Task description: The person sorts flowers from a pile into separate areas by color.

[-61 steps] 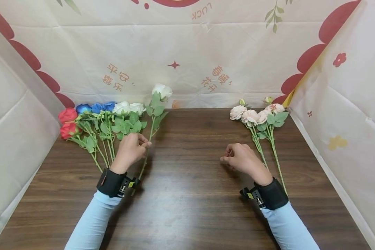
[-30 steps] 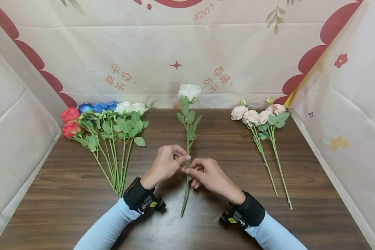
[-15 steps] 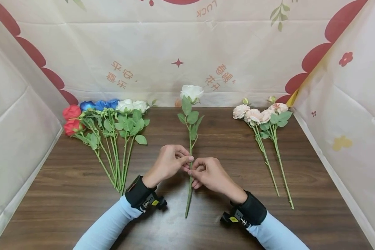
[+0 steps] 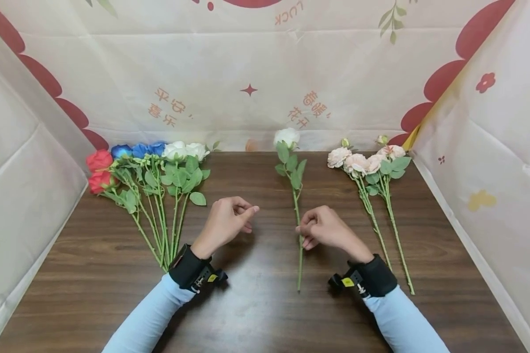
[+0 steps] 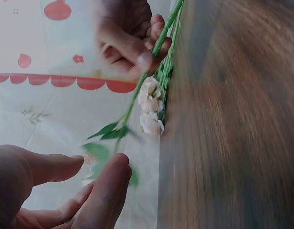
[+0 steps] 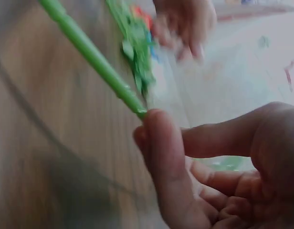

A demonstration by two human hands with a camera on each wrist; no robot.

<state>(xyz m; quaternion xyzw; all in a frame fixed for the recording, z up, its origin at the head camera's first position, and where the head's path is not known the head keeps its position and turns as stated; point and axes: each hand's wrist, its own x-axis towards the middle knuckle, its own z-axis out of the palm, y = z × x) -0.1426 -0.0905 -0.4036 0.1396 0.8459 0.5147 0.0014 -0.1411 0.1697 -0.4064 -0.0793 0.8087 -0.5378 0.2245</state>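
Observation:
A long-stemmed white rose [image 4: 287, 138] is pinched partway down its green stem by my right hand [image 4: 327, 228], between thumb and fingers. The right wrist view shows the stem [image 6: 92, 55] running up from those fingertips. My left hand [image 4: 227, 220] is off to the left of the rose and holds nothing. A gap shows between its thumb and forefinger [image 5: 109, 191] in the left wrist view. Nearest to it, two more white roses [image 4: 185, 151] lie at the right side of the flower group. Two stems of pale pink flowers [image 4: 357, 164] lie to the right of the held rose.
Blue roses [image 4: 141, 149] and red roses [image 4: 99, 171] lie at the left, their stems converging toward the front. All the flowers rest on a dark wooden table [image 4: 256, 314]. A printed cloth [image 4: 247, 59] stands behind it and along both sides.
My left hand took the white rose from the left group to the middle, where both hands held it. Now the left has let go and moved left, while the right carries it rightward.

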